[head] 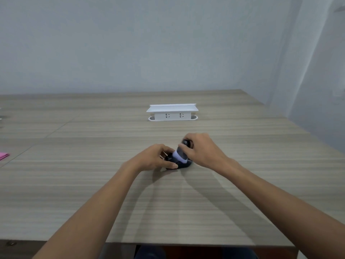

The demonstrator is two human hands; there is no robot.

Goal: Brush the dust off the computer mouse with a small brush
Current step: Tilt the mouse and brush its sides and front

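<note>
A dark computer mouse [183, 164] lies on the wooden table [93, 193], a little right of centre. My left hand [155, 157] grips its left side, thumb along the near edge, and hides much of it. My right hand [203, 151] is closed around a small brush [182, 155] with a dark handle and pale bristles. The bristles point down and left and rest on the top of the mouse. The brush handle's top shows between my right fingers.
A white pop-up power socket box [172, 112] stands on the table beyond my hands. A pink object [3, 155] lies at the far left edge. The table's near edge [186, 244] runs along the bottom, with a wall behind and to the right.
</note>
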